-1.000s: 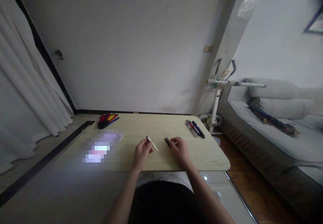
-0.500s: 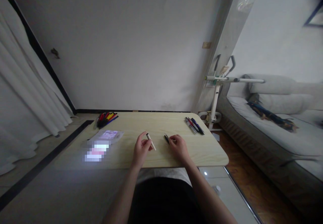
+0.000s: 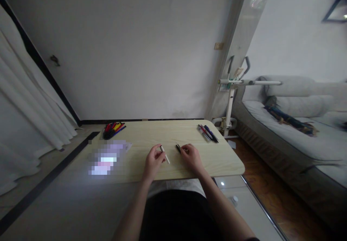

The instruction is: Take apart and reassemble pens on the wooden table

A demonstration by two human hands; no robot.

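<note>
Two pens held, white pen (image 3: 165, 154) pinched by left hand (image 3: 153, 162), black pen (image 3: 178, 148) clasped by right hand (image 3: 191, 157), sheet (image 3: 108, 157) at left unreadable

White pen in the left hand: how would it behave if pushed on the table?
Likely rolls: the white pen looks slim and round, and the table looks smooth. Probably stiff and light: the left hand holds it by fingertips and it shows no sag.

probably a home living room: grey sofa (image 3: 298, 125), white curtains (image 3: 27, 107), exercise bike (image 3: 231, 89) beside a wooden table (image 3: 168, 132)
</note>
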